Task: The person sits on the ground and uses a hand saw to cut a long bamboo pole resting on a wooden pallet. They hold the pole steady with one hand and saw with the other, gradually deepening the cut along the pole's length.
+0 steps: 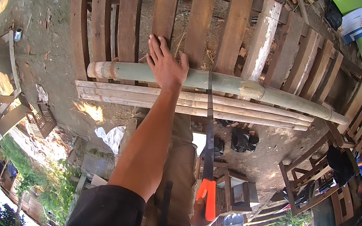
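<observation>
- Bamboo pole (pixel 149 75): laid crosswise over the wooden slatted surface (pixel 199 27), just beyond the pale strips (pixel 247 110) fixed or laid along the near edge; whether these are fastened cannot be told.
- Left stretch of pole: no separate piece is seen; a brown, worn-looking end is shown, and the length up to the blade is judged to be attached.
- Middle of pole: crossed by the blade of the handsaw (pixel 208 150), close to the right of the left hand (pixel 166 68). The blade's tip is seen about at the pole's far edge. Depth of any cut cannot be made out.
- Right stretch: run on past a node to the far end, bent in view by the lens; no parting from the rest is seen.
- Progress, as judged: pole positioned and steadied, blade brought to the cutting line; sawing at an early stage at most, with most or all of the thickness left to be cut.
- Left hand: opened flat, palm laid over the pole, fingers extended past it above a slat, thumb held apart. Nothing is grasped; the pole seems to be pressed down.
- Right hand (pixel 199 215): closed around the orange saw handle (pixel 209 204), partly hidden by it; finger placement cannot be told.
</observation>
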`<state>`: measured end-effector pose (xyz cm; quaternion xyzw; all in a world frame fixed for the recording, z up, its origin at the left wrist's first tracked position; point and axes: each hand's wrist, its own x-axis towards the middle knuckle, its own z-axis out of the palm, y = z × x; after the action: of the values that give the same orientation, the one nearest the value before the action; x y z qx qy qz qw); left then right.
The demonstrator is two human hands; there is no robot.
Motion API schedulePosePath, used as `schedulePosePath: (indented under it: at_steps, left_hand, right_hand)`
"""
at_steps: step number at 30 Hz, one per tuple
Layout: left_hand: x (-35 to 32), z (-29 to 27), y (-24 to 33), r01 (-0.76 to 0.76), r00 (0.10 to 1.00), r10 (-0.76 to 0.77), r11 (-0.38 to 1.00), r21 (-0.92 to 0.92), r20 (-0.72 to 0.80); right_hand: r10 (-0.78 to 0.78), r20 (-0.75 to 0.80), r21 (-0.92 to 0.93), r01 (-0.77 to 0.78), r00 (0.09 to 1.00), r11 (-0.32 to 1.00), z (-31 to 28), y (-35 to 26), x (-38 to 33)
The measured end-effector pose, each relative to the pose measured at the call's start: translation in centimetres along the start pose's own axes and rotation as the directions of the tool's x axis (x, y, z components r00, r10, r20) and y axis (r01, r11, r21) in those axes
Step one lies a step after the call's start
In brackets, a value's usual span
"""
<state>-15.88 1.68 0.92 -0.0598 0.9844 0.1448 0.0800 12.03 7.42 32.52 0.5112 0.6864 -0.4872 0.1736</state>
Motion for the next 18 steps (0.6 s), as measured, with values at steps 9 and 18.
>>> schedulePosePath:
  at_steps: [9, 18]
  left_hand:
    - [0.1, 0.0, -0.5, 0.029, 0.999, -0.028, 0.999, 0.045, -0.024]
    - [-0.2, 0.4, -0.4, 0.045, 0.998, -0.045, 0.999, 0.001, -0.045]
  right_hand:
    - [-0.174, 0.037, 0.065, 0.171, 0.984, 0.983, 8.0, -4.5, 18.5]
    - [-0.115, 0.016, 0.074, 0.114, 0.993, 0.991, 2.9, -0.3, 10.7]
